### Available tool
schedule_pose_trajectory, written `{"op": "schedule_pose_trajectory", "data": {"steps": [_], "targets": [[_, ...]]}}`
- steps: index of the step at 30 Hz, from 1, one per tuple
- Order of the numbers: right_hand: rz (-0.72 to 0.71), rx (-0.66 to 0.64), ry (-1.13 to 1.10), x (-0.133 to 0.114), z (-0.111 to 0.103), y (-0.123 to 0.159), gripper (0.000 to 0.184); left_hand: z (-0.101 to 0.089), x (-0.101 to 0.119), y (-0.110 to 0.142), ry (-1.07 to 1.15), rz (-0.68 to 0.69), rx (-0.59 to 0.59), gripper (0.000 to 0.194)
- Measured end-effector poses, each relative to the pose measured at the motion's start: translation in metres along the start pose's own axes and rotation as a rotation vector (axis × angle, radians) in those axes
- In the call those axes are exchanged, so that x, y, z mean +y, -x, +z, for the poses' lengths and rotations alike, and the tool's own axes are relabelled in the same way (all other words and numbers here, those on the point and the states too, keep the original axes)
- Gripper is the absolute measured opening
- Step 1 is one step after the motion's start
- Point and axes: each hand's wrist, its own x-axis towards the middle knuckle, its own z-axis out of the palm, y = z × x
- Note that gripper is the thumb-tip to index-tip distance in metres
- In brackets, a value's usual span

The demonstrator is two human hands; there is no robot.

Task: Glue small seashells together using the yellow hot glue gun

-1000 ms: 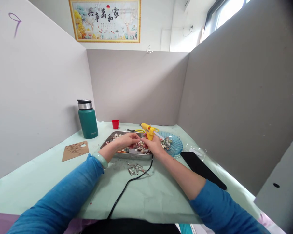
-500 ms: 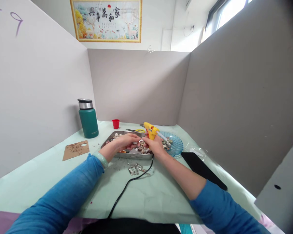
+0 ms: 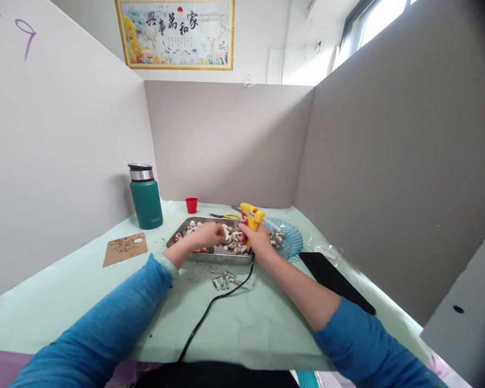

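A yellow hot glue gun (image 3: 254,214) with a pale glue stick in its back is gripped in my right hand (image 3: 258,238), over the right part of a metal tray (image 3: 220,259). Several small shells (image 3: 238,247) lie in that tray. My left hand (image 3: 209,235) is over the tray's middle, its fingers pinched together beside a small white piece (image 3: 226,231), which looks like a shell. The fingertips are partly hidden. From the glue gun a black cord (image 3: 214,304) runs down to the table's front edge.
Several metal safety pins (image 3: 225,280) lie before the tray. A blue scalloped plate (image 3: 293,238) with small pieces stands right, near a black flat piece (image 3: 335,280). At left are a brown card (image 3: 123,250) and green bottle (image 3: 146,202); behind, a red cup (image 3: 191,205) and yellow-handled pliers (image 3: 231,216).
My hands have drawn apart: the left moved slightly left with its fingers curled in. The glue gun shifted a little to the right in my right hand.
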Motion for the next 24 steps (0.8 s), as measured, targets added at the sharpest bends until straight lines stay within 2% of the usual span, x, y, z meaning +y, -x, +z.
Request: {"op": "schedule_pose_trajectory", "data": {"steps": [2,5,7,10,14,20,24], "targets": [[0.006,0.001,0.004,0.001,0.000,0.000,0.027,0.000,0.004,0.001,-0.263,-0.013,0.024,0.015],[0.014,0.003,0.005,0.001,0.001,0.000,0.025,0.003,0.008,0.000,-0.423,-0.010,0.087,0.025],[0.015,-0.001,0.005,0.001,0.001,0.000,0.024,0.006,0.010,-0.002,-0.448,0.033,0.107,0.030],[0.008,-0.012,0.006,0.001,0.001,-0.001,0.023,0.012,0.012,-0.006,-0.517,0.091,0.072,0.032],[-0.006,-0.022,0.015,0.004,0.000,-0.002,0.023,0.011,0.012,-0.006,-0.604,0.068,0.042,0.031],[0.013,-0.015,0.037,0.003,0.001,-0.001,0.024,-0.004,0.007,-0.003,-0.597,0.024,-0.064,0.027],[0.008,-0.026,0.037,0.001,0.001,0.000,0.023,-0.002,0.006,-0.005,-0.587,0.030,-0.007,0.028]]}}
